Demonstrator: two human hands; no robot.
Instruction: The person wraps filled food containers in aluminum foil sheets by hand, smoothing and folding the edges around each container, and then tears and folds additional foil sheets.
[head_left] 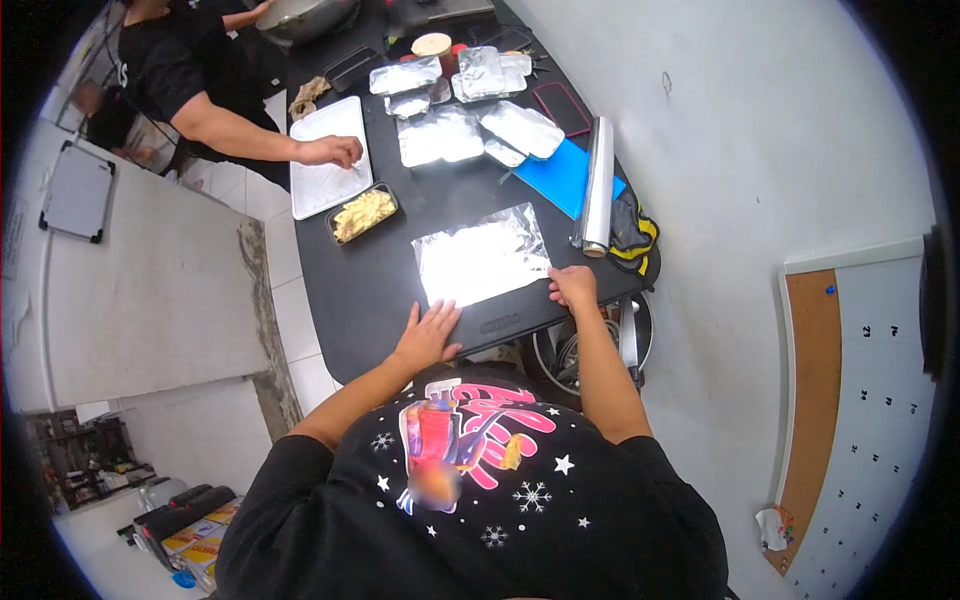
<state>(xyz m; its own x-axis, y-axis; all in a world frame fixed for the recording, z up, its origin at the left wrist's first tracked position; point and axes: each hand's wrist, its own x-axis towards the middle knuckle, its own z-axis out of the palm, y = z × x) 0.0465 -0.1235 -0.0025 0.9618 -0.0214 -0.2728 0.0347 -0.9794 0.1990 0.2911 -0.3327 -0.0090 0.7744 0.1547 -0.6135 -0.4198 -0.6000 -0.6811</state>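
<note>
A sheet of aluminium foil (482, 255) lies flat on the black table in front of me, a little creased along its top. My left hand (428, 335) rests flat with fingers spread, its fingertips at the sheet's lower left corner. At the lower right corner, the thumb and fingers of my right hand (573, 287) are pinched together on the foil's edge. Beyond the sheet to the left stands a black container (334, 236) filled with pale yellow food pieces.
Another person's hand (335, 152) is over a white tray (305, 207) on the left. Several foil-covered packs (440, 135) sit at the back. A foil roll (598, 185) lies along the right edge, near a blue folder (552, 180) and a phone (562, 108).
</note>
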